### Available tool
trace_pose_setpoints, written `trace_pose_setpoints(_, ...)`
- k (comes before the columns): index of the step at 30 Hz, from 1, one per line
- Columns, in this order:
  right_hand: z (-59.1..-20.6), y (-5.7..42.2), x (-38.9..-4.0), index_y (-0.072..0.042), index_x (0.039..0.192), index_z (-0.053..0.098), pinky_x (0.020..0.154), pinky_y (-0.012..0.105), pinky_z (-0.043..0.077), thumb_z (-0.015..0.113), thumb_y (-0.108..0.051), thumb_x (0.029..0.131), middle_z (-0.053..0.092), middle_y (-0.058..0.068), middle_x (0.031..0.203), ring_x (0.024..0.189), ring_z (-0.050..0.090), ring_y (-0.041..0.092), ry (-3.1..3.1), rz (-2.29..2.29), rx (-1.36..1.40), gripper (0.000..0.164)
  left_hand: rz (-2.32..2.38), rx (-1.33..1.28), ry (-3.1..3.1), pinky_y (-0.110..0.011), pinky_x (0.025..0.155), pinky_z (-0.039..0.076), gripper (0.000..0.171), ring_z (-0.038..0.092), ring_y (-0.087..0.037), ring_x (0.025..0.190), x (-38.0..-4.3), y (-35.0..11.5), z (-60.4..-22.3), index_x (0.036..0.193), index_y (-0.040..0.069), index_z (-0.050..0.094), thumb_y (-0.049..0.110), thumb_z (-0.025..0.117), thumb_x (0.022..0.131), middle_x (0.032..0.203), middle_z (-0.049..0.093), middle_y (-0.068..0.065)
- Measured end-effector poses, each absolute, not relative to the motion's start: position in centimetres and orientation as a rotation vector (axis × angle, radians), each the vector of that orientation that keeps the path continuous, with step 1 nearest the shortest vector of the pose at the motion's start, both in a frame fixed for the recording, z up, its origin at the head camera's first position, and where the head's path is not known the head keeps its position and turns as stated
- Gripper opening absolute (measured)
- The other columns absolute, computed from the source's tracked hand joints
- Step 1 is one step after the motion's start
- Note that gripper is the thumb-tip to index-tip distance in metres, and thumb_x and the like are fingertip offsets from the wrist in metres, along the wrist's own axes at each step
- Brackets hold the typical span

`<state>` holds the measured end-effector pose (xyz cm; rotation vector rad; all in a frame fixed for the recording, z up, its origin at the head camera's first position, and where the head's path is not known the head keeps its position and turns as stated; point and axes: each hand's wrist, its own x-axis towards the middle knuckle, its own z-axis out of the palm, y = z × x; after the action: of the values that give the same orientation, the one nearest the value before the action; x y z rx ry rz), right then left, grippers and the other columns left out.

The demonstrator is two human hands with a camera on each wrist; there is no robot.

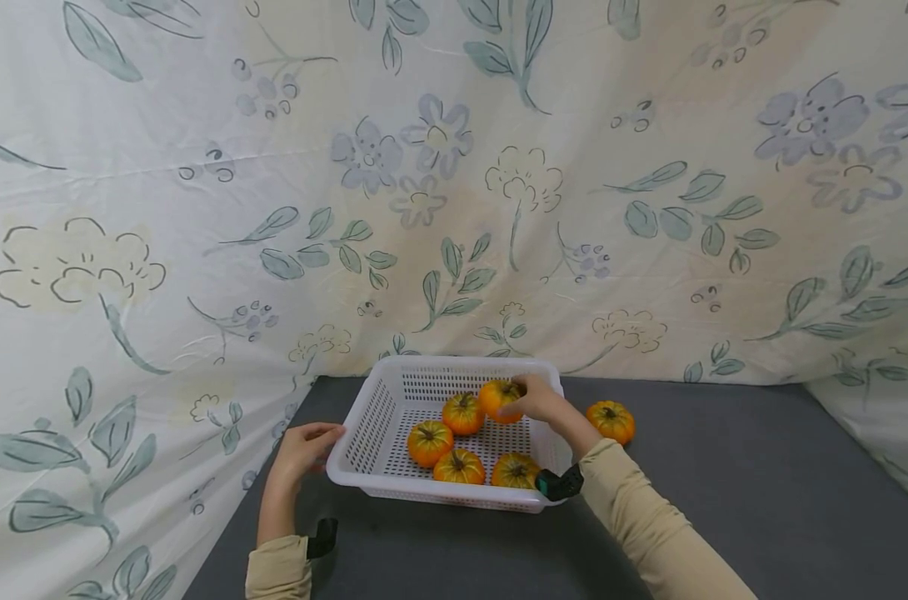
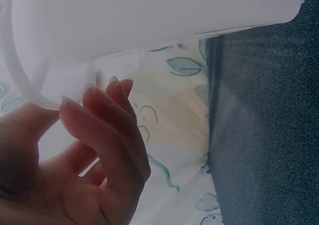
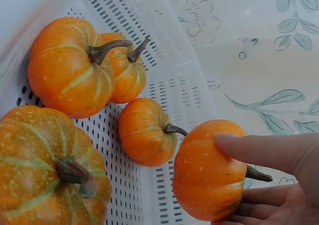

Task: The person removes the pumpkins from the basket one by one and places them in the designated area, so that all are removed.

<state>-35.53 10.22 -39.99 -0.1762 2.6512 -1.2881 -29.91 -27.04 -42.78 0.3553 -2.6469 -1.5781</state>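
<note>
A white perforated plastic basket holds several small orange pumpkins, among them one pumpkin near its middle. My right hand grips another pumpkin between thumb and fingers, over the basket's right back part. In the right wrist view its dark stem points toward the palm. At the basket's left side, my left hand holds the rim, thumb at the edge and fingers curled below it. Part of the thumb is hidden behind the rim in the left wrist view.
One more pumpkin lies on the dark grey table, right of the basket and beyond the right forearm. A cloth with printed flowers hangs behind the table and along its sides.
</note>
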Motion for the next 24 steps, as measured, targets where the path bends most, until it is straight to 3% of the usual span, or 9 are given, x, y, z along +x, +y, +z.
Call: trace_pose_setpoints(24,-37.8,12.3,-34.4,0.007,0.148,0.030,0.110,0.056,0.036,0.071,-0.020,0.087,0.034,0.030,0.152,0.138,0.037,0.046,2.678,-1.317,-0.293,0.079,-1.596,0.388,-2.642,-0.035,0.068,0.057,0.045,0.067,-0.016,0.081,-30.0,-27.0,-42.8,0.123,-0.003,0.063,0.032,0.065,0.093,0.111,0.069,-0.019)
